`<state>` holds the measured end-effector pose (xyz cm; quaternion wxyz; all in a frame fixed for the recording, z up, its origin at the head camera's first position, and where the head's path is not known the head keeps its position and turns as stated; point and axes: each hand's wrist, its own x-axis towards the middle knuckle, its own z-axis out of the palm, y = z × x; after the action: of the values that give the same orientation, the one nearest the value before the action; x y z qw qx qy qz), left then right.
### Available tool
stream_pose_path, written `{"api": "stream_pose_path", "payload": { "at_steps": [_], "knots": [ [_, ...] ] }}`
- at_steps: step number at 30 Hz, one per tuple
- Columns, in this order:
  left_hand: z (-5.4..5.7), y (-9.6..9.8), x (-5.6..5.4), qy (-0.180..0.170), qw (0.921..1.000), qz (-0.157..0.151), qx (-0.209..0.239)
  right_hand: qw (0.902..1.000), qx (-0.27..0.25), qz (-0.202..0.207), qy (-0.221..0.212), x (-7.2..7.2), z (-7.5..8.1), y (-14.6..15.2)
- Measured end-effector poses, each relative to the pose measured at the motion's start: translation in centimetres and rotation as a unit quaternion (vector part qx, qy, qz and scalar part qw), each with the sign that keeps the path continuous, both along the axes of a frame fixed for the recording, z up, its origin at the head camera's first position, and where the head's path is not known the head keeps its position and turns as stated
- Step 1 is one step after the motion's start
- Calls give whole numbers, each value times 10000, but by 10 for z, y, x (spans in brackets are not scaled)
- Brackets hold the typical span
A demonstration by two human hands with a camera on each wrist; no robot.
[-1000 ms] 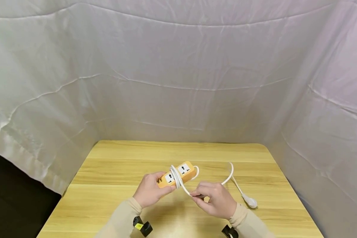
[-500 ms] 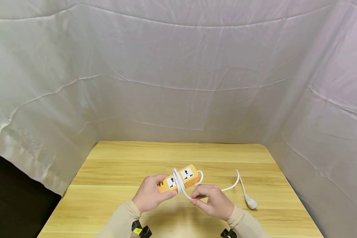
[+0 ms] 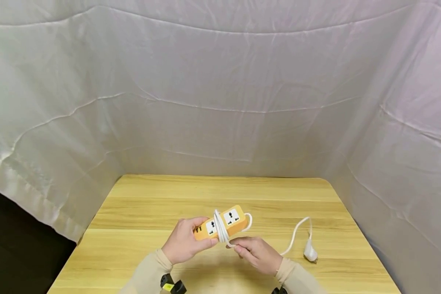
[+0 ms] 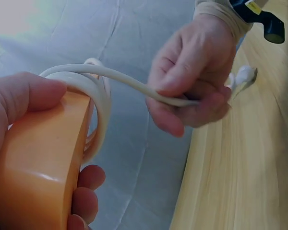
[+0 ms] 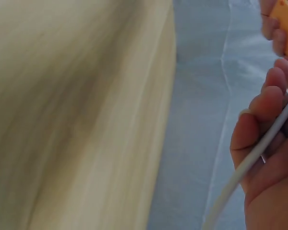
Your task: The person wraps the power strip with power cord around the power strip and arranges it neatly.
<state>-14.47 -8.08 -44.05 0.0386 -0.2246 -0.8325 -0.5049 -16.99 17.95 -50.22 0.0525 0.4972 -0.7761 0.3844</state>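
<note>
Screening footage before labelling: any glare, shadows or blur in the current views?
Head: mostly sharp, with a soft shadow on the table at bottom centre; left wrist: washed-out glare on the curtain at upper left, small shine on the orange power strip; right wrist: dimmer, table grain smeared, dark shadow band across it, focus or motion blur unclear.

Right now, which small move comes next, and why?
Probably loop the white cord once more around the orange power strip: several turns circle it, the left hand grips it, the right hand pinches the cord, and slack runs to the plug.
</note>
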Motion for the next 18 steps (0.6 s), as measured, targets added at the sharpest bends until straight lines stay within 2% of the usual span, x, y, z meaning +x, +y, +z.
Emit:
{"api": "stream_pose_path", "payload": {
  "at_steps": [5, 12, 18],
  "knots": [
    [2, 1, 1, -6, 9999, -157, 17, 9994, 283, -152, -136, 2, -7, -1],
    [1, 3, 2, 134, 9986, -506, 89, 9970, 570, -520, 95, 2, -11, -1],
    [2, 2, 4, 130, 9960, -879, 49, 9937, 745, -822, -159, -3, -7, 6]
  ]
}}
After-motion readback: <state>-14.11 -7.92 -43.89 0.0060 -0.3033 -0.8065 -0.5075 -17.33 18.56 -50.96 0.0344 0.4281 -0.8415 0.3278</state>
